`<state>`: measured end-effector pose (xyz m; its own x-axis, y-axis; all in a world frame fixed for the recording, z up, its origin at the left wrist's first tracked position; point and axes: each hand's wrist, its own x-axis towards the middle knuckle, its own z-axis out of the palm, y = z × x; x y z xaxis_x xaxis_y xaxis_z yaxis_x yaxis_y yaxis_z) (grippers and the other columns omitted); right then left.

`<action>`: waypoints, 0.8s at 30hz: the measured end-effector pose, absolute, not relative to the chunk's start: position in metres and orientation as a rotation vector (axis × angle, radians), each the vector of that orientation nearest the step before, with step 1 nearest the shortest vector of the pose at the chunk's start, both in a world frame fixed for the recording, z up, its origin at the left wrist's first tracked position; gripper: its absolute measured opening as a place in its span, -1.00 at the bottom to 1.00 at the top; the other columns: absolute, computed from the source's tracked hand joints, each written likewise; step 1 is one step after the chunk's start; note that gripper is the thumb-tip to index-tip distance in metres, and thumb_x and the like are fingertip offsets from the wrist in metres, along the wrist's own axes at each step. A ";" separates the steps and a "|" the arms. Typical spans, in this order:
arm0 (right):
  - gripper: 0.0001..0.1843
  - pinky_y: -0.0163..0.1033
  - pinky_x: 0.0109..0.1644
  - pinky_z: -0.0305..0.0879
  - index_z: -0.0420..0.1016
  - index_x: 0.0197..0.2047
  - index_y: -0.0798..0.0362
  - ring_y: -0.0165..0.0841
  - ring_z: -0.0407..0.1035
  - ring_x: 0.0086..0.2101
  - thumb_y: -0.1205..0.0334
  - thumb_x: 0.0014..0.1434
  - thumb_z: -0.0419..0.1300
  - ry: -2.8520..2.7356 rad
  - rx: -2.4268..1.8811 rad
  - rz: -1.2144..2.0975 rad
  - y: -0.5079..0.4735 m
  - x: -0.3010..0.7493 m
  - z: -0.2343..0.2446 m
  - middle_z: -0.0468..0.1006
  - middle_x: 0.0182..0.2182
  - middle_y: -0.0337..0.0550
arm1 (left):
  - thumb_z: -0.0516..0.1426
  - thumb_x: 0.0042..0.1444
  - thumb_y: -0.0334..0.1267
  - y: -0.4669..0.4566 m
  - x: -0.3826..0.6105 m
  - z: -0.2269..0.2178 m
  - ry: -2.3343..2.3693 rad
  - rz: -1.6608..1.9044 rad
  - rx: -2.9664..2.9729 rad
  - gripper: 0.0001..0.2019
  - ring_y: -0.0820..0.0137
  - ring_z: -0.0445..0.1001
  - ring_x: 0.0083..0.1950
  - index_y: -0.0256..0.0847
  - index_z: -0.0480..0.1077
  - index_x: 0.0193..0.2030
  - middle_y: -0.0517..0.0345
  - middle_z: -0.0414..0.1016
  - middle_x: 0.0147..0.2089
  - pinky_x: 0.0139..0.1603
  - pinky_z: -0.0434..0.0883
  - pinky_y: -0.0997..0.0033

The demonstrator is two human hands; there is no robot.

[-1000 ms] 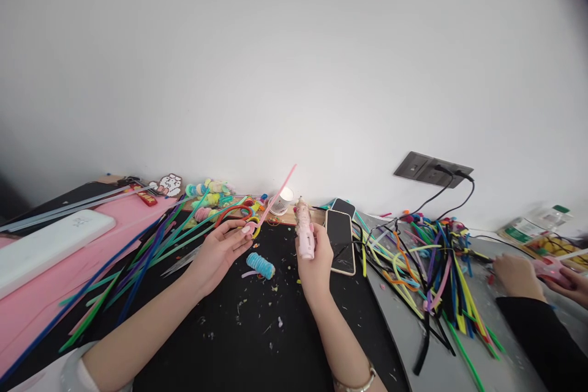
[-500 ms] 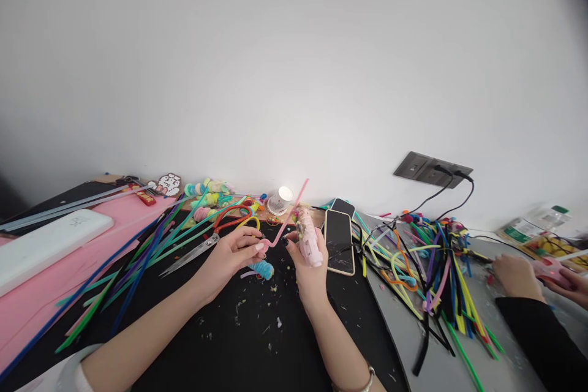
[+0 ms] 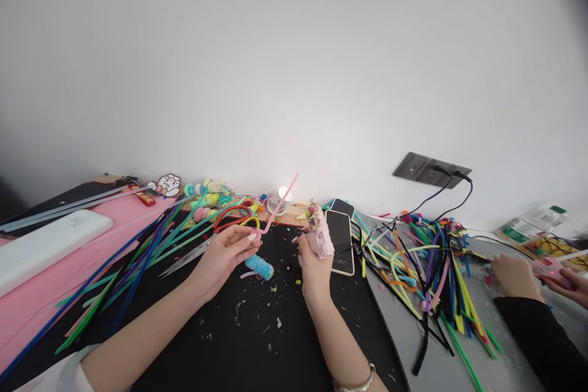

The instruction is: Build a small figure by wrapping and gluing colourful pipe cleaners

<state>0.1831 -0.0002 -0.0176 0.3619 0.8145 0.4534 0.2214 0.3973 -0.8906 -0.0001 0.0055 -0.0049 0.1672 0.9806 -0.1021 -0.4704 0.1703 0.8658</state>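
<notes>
My left hand (image 3: 224, 252) is closed on the lower end of a pink pipe cleaner (image 3: 278, 205) that slants up and to the right. My right hand (image 3: 313, 257) grips a pink glue gun (image 3: 320, 235) with its nozzle pointing up and away. A small blue coiled pipe cleaner piece (image 3: 259, 266) lies on the black mat (image 3: 257, 343) between the two hands, touching neither. Scissors with red handles (image 3: 202, 241) lie just left of my left hand.
Two phones (image 3: 340, 229) lie right of the glue gun. A heap of coloured pipe cleaners (image 3: 432, 263) covers the grey surface at right, and more fan out at left (image 3: 138, 263). A white box (image 3: 46, 245) rests on pink sheet. Another person's hands (image 3: 533, 272) work at far right.
The pink pipe cleaner swung toward the glue gun, then back up and left. My right hand tilted the glue gun and drew slightly right; my left hand shifted a little.
</notes>
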 end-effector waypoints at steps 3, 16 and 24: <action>-0.81 -0.24 -0.28 0.38 0.45 -0.21 0.08 -0.32 0.42 -0.38 0.26 0.05 0.23 -1.130 -1.128 0.638 -0.005 0.177 -0.012 0.53 -0.37 -0.14 | 0.33 -0.08 -0.16 0.002 0.001 -0.003 0.817 1.163 0.844 -0.78 0.33 0.55 -0.14 -0.18 0.49 -0.31 0.13 0.58 -0.19 0.03 0.46 0.30; -0.92 -0.27 -0.30 0.36 0.43 -0.32 0.05 -0.36 0.37 -0.42 0.31 0.05 0.21 -1.286 -1.105 0.691 -0.016 0.165 0.000 0.49 -0.42 -0.23 | 0.32 -0.07 -0.17 -0.004 0.006 -0.004 0.882 1.005 0.967 -0.75 0.33 0.59 -0.30 -0.22 0.45 -0.28 -0.01 0.61 -0.17 -0.22 0.52 0.35; -0.93 -0.30 -0.35 0.32 0.41 -0.30 0.05 -0.37 0.34 -0.44 0.27 0.09 0.17 -1.325 -1.109 0.655 -0.015 0.167 -0.002 0.48 -0.41 -0.22 | 0.32 -0.09 -0.15 -0.002 0.006 -0.005 0.919 0.992 1.071 -0.79 0.29 0.59 -0.28 -0.25 0.49 -0.38 -0.04 0.63 -0.23 -0.15 0.51 0.26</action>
<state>0.1673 -0.0154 -0.0016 0.1850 0.8892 0.4186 0.2072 0.3810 -0.9010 0.0058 -0.0019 -0.0052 0.2910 0.9498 -0.1148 -0.1868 0.1741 0.9668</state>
